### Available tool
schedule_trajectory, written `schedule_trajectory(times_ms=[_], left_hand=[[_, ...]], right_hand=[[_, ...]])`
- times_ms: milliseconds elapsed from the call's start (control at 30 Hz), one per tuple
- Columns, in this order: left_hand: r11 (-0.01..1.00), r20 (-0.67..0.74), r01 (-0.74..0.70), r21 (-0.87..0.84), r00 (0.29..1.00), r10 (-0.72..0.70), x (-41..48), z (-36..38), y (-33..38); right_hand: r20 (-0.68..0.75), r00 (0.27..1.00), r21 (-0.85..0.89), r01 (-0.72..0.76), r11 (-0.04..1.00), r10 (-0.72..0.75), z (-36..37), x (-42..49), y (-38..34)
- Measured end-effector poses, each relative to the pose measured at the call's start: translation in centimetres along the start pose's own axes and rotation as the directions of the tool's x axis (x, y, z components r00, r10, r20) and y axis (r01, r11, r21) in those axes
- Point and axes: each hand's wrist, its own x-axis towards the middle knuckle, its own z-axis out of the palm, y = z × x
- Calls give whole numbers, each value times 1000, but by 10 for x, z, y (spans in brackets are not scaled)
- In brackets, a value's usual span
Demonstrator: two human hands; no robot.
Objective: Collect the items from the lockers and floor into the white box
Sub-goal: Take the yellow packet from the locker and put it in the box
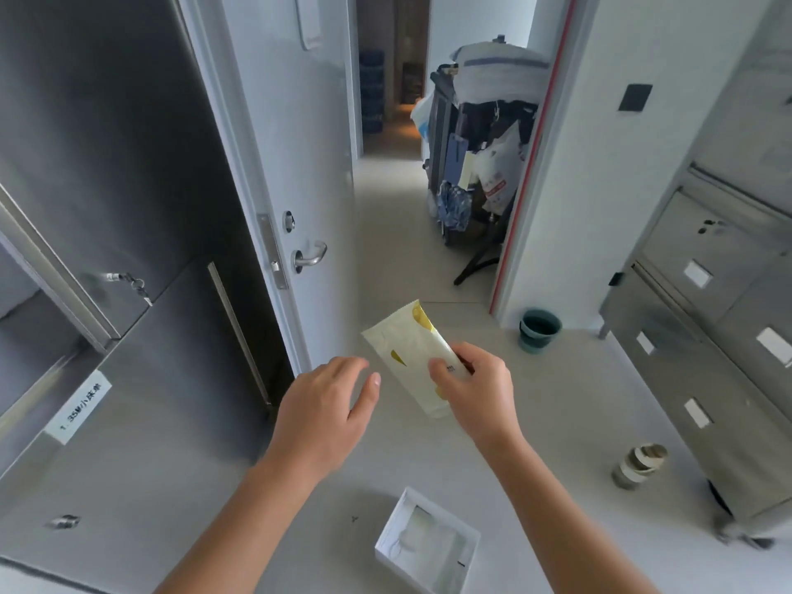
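**While the Packet Is Held Aloft: Drop and Miss Hazards**

Because the white box [391, 523] sits on the floor at the near edge of the view, it does not lie under the packet. A release from the present position would likely land on bare floor beyond it. Pale contents already lie in the box and could keep the packet from settling flat.

Left hand [325, 405]: released, fingers relaxed, holding nothing, just beside the packet.

Right hand [480, 388]: grasping the white-and-yellow packet [411, 340] by a pinch at its lower end. The grip covers one end only, so the free end may swing or the packet may slip. A flat, light packet would probably drift if dropped from height. Lower it to the box before letting go.

Further right on the floor, a small roll-like object [638, 465], too blurred to identify, stands near the steel lockers [707, 336]. A teal bucket [539, 330] stands by the wall beyond. Either could be overlooked or kicked. A loaded cart [475, 143] stands in the doorway, farthest off.
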Motion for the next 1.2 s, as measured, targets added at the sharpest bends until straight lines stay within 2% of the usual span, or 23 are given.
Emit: schedule_trajectory(times_ms=[400, 767, 1033, 1200], left_hand=[[986, 6, -152, -66, 988, 153, 31, 15, 34], [974, 77, -170, -148, 980, 183, 28, 57, 8], [980, 267, -94, -173, 954, 138, -20, 125, -28], [993, 440, -35, -113, 894, 81, -63, 167, -61]], right_hand=[[-173, 984, -72, -42, 997, 29, -45, -5, 5], [-174, 974, -83, -162, 983, 145, -24, -18, 35], [-112, 930, -114, -361, 925, 350, 14, -55, 111], [-51, 867, -116, -498, 860, 495, 59, -98, 167]])
